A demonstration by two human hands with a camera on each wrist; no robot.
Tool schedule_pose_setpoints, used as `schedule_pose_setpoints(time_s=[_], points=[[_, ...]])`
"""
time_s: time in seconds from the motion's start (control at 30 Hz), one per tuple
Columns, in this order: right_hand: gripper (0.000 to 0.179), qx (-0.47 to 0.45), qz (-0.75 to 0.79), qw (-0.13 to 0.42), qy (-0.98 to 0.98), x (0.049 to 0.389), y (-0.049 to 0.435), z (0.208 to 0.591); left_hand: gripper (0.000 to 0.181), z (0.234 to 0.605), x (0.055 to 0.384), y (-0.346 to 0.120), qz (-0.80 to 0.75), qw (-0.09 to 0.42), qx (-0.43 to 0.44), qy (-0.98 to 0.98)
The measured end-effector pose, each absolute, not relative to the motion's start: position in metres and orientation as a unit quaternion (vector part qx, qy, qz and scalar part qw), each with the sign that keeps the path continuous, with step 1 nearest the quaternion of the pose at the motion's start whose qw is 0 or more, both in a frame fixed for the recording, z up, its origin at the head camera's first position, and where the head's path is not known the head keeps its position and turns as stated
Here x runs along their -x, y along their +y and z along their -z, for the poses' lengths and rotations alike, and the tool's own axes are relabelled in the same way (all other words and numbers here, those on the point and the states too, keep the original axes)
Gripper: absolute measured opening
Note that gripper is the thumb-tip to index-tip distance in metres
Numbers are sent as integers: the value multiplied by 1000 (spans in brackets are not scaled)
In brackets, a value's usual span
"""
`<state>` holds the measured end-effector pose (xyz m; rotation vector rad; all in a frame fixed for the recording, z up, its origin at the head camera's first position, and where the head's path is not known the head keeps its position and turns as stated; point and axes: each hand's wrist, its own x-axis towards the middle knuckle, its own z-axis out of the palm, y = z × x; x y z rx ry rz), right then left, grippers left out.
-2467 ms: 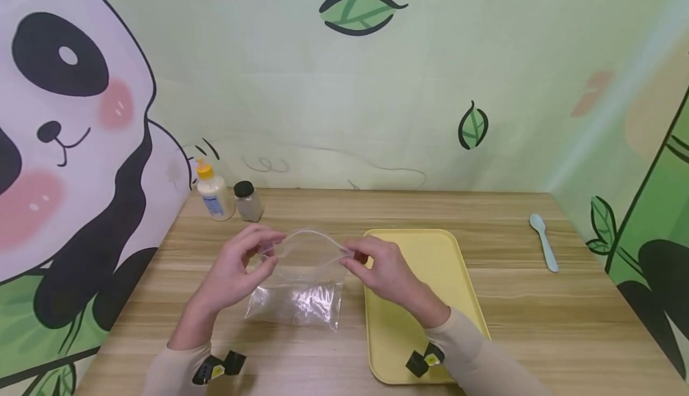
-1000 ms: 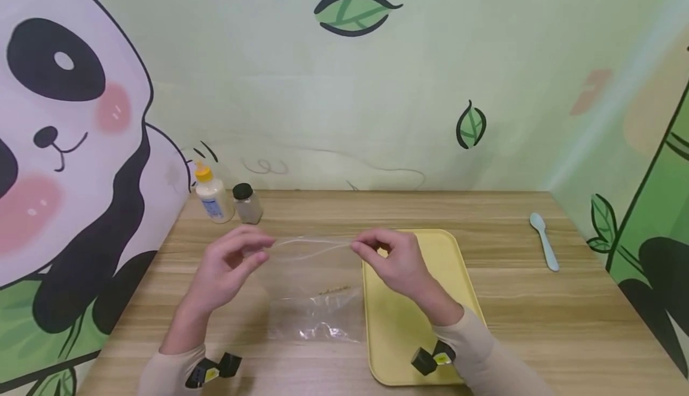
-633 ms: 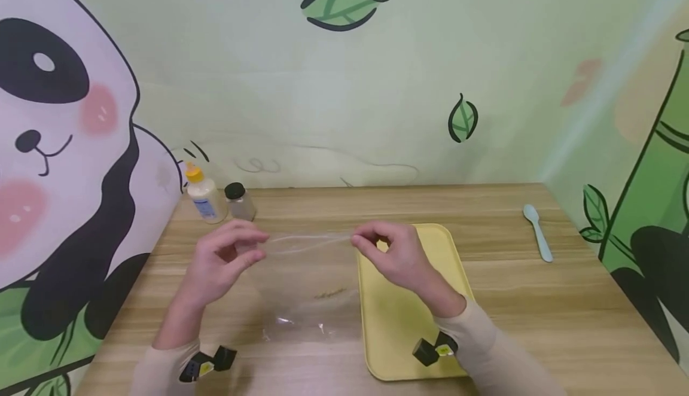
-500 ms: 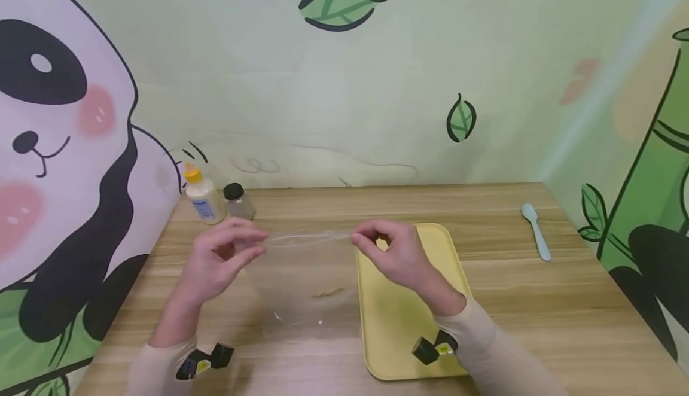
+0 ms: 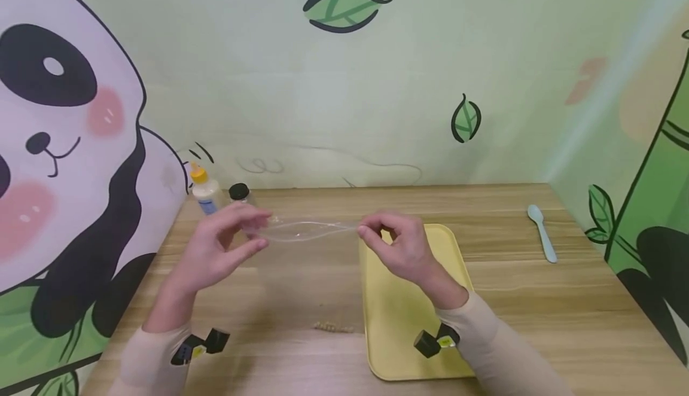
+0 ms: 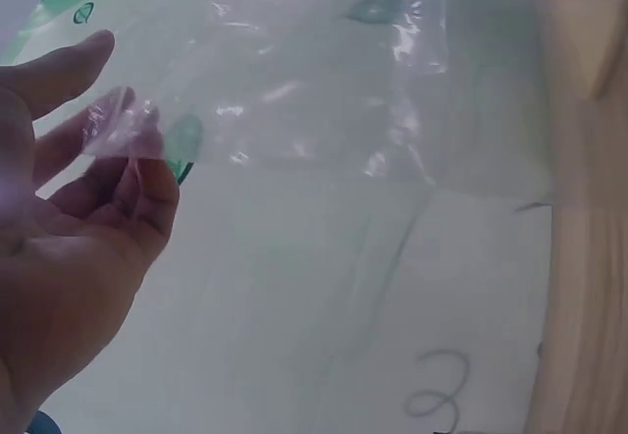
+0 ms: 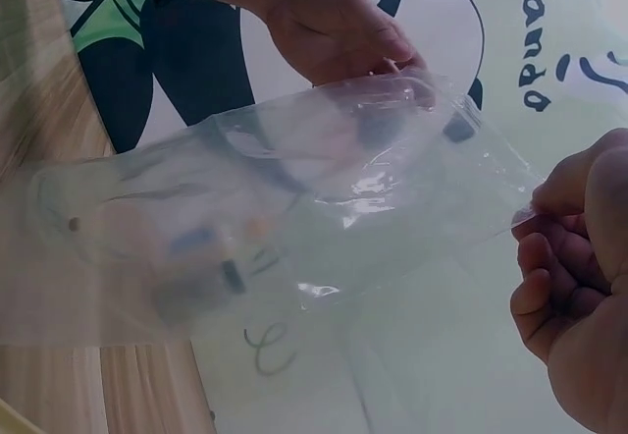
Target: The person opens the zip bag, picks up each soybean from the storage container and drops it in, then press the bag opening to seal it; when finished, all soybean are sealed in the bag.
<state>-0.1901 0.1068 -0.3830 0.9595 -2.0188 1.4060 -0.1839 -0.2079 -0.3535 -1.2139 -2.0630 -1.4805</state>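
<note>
A clear zip bag [image 5: 309, 231] hangs between my two hands, its mouth slightly parted along the white seal lines. Small tan grains [image 5: 332, 327] show in a short line at its bottom. At the right corner, thumb and fingertips of my right hand [image 5: 401, 246] pinch the edge. In the left wrist view, the other corner lies crumpled at the curled fingers of my left hand [image 6: 88, 208], whose thumb stands apart from them. The right wrist view shows the bag's film [image 7: 363, 198] stretched across, with the left hand behind its far corner.
A yellow tray [image 5: 414, 336] lies under my right forearm. At the back left stand a yellow-topped pump bottle [image 5: 206, 189] and a black-lidded jar [image 5: 239, 192], partly behind my left hand. A pale blue spoon [image 5: 542, 234] lies far right on the wooden table [image 5: 527, 336].
Both hands have risen a little with the bag, and its mouth has parted again after narrowing. The grains now appear lower in view. My left hand now covers part of the jar.
</note>
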Motion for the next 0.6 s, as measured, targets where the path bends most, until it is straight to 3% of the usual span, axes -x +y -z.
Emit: schedule_pose_setpoints(time_s=[0.2, 0.33, 0.6], points=[[9, -355, -528, 246, -731, 193, 106, 381, 45, 330, 186, -202, 401, 208, 377, -808], [9, -358, -535, 244, -725, 194, 106, 380, 46, 312, 188, -189, 348, 210, 382, -830], [9, -367, -539, 245, -717, 194, 104, 381, 43, 283, 191, -136, 273, 121, 419, -858]])
